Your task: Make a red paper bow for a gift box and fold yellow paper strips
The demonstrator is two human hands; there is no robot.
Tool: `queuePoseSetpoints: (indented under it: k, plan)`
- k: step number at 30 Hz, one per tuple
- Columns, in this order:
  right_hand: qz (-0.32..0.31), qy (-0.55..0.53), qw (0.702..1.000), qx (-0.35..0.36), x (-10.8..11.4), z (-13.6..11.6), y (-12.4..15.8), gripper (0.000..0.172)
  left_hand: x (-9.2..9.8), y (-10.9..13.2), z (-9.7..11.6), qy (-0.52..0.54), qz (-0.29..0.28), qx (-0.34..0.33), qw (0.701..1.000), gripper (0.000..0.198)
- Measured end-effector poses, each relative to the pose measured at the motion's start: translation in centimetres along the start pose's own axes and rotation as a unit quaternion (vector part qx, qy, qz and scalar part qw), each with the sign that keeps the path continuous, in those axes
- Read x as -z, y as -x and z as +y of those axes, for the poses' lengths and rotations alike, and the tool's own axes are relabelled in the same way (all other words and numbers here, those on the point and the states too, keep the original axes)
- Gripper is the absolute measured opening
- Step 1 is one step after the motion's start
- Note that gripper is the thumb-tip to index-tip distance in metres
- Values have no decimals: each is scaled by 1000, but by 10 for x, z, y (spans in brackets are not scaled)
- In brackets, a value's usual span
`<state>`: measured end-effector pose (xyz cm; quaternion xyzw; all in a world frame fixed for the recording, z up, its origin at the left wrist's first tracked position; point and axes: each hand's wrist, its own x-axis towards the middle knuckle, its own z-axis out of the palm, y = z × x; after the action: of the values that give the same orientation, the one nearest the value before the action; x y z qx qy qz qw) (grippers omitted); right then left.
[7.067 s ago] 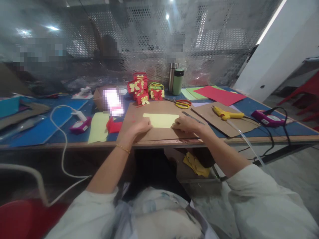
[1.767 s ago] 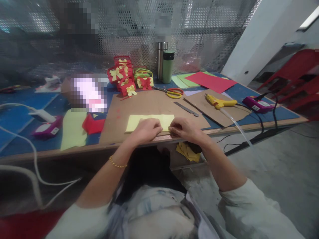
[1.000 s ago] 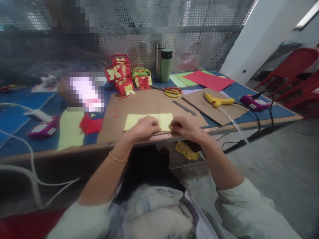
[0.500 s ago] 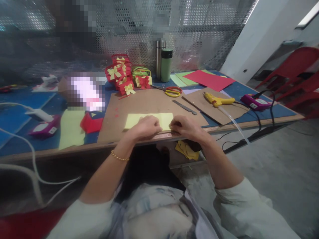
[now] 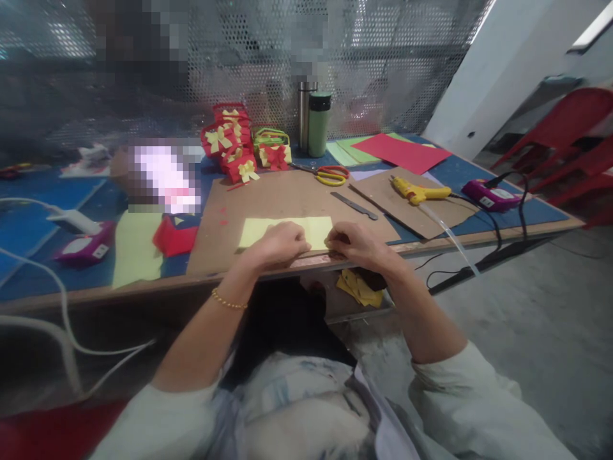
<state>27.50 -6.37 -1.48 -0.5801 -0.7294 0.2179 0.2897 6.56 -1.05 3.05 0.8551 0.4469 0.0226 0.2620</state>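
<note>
Both hands are down at the near edge of the surface (image 5: 517, 231): the left hand (image 5: 280, 243) lies curled over the near middle of the yellow paper (image 5: 261, 229), and the right hand (image 5: 358, 243) is bunched at its near right corner. The fingers (image 5: 302, 241) bend onto the sheet, but I can't tell if they pinch its edge. The paper lies flat on the brown cardboard (image 5: 272, 195), with scissors (image 5: 332, 175) and a yellow glue gun (image 5: 419, 190) farther off to the right.

Dim indoor light, glare streaks on mesh backdrop, soft focus, edges bowed, pixelated patches
</note>
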Motion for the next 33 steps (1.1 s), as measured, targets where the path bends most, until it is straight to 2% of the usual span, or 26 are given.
queuePoseSetpoints:
  k: [9, 16, 18, 21, 23, 26, 28, 33]
  plan:
    - [3, 7, 1000, 1, 0, -1, 1, 6, 3, 0, 4, -27, -6, 16, 999, 24]
    - [-1, -27, 999, 39, 4, 7, 3, 8, 1, -4, -1, -31, 0, -3, 1000, 22]
    - [51, -17, 997, 62, 3, 9, 7, 9, 1, -5, -2, -33, 5, -4, 999, 21]
    - [196, 45, 971, 133, -4, 3, 17, 14, 1, -4, 0, -36, 4, 5, 999, 20]
    - [231, 97, 950, 186, -13, -5, 24, 21, 2, -3, 3, -38, 2, 11, 999, 19]
    - [174, 175, 938, 245, -30, -16, 29, 28, 2, -1, 5, -40, 2, 12, 999, 18]
    - [145, 217, 932, 252, -40, -19, 30, 28, 2, -2, 4, -44, 1, 10, 999, 18]
    - [142, 266, 924, 235, -48, -14, 29, 26, 0, -5, -1, -28, -10, -3, 1000, 17]
